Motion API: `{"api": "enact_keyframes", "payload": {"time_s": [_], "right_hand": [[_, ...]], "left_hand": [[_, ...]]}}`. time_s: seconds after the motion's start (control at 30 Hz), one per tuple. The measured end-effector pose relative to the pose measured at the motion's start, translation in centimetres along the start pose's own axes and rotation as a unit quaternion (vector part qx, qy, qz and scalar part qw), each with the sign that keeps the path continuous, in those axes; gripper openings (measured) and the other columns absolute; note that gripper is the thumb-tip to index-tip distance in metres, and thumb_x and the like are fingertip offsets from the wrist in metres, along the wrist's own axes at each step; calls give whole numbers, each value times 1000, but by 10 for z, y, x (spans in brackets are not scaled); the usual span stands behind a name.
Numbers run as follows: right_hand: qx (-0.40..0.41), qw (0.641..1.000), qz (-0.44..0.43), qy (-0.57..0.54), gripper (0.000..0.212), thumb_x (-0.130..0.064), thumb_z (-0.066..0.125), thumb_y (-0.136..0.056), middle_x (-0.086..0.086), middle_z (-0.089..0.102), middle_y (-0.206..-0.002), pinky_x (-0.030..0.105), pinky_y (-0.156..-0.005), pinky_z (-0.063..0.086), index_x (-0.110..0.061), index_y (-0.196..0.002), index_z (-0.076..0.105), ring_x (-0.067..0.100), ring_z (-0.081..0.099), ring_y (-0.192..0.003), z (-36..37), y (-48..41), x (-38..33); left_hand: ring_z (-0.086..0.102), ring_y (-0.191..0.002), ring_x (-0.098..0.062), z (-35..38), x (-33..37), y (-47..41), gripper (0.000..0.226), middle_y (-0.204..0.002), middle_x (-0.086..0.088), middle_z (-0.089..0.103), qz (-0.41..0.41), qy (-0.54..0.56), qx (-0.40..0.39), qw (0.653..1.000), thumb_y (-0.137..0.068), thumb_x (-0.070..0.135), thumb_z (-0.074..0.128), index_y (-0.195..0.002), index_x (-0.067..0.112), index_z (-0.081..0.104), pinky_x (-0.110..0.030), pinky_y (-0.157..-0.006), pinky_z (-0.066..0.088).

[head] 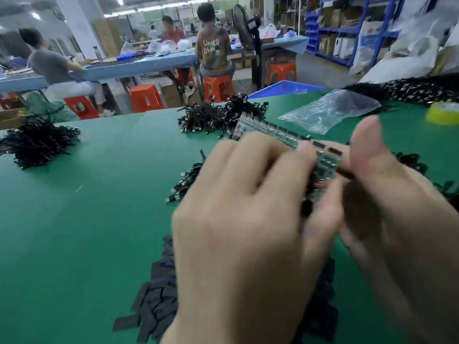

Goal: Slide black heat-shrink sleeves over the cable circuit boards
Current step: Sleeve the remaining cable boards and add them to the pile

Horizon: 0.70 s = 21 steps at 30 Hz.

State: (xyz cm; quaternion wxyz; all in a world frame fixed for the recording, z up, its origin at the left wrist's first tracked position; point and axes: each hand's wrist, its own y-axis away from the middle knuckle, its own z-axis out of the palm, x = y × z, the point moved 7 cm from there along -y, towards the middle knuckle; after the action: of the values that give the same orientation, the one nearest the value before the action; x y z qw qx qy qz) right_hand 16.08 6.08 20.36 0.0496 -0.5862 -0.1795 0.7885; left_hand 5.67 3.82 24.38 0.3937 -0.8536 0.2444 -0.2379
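Note:
Both hands are raised close to the camera over the green table [87, 219], and both are blurred. My left hand [238, 219] curls its fingers round a long strip of small green circuit boards [270, 131] that runs up and left from the hands. My right hand [387, 214] pinches the near end of that strip, with the thumb sticking up. A pile of flat black heat-shrink sleeves [154, 301] lies on the table under my left wrist. Loose black cables with metal plugs [185, 182] lie just left of the hands.
Heaps of black cables sit at the far left [37, 142], at the table's back middle [213, 115] and back right [409, 89]. A clear plastic bag [330, 110] and a yellow tape roll [443, 112] lie at the right. People sit on orange stools beyond the table.

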Motion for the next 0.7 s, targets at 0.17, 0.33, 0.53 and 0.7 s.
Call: {"api": "enact_keyframes", "payload": {"time_s": [0.17, 0.33, 0.53, 0.7], "right_hand": [[109, 992, -5, 59, 28, -53, 79, -76, 2, 72, -67, 19, -47, 48, -27, -86, 78, 20, 64, -59, -33, -7, 5], [107, 989, -22, 102, 33, -46, 75, -84, 8, 68, -57, 28, -42, 51, -15, -77, 71, 20, 60, -45, -40, -9, 3], [126, 987, -19, 94, 40, -52, 73, -80, 7, 59, -48, 28, -38, 48, -12, -79, 69, 24, 57, -36, -52, -9, -10], [112, 987, -57, 99, 27, -47, 67, -87, -3, 66, -53, 25, -45, 53, -24, -76, 76, 14, 64, -42, -57, -12, -12]], "left_hand": [[60, -95, -24, 25, 10, 5, 23, -105, -1, 71, 41, 60, -26, 997, -92, 27, 68, -103, 12, 80, -39, -86, 49], [65, -96, 4, 30, -25, 3, 26, -101, 13, 66, -26, 94, -40, 994, -104, 33, 49, -115, 25, 71, -27, -105, 43], [69, -92, -3, 12, -78, 16, 33, -99, 10, 74, -171, 328, -11, 929, -83, 64, 66, -107, 41, 71, -15, -79, 51], [59, -60, 2, 30, -79, 16, 18, -63, 11, 65, -168, 405, -89, 894, -87, 39, 68, -73, 31, 74, -12, -60, 49]]}}
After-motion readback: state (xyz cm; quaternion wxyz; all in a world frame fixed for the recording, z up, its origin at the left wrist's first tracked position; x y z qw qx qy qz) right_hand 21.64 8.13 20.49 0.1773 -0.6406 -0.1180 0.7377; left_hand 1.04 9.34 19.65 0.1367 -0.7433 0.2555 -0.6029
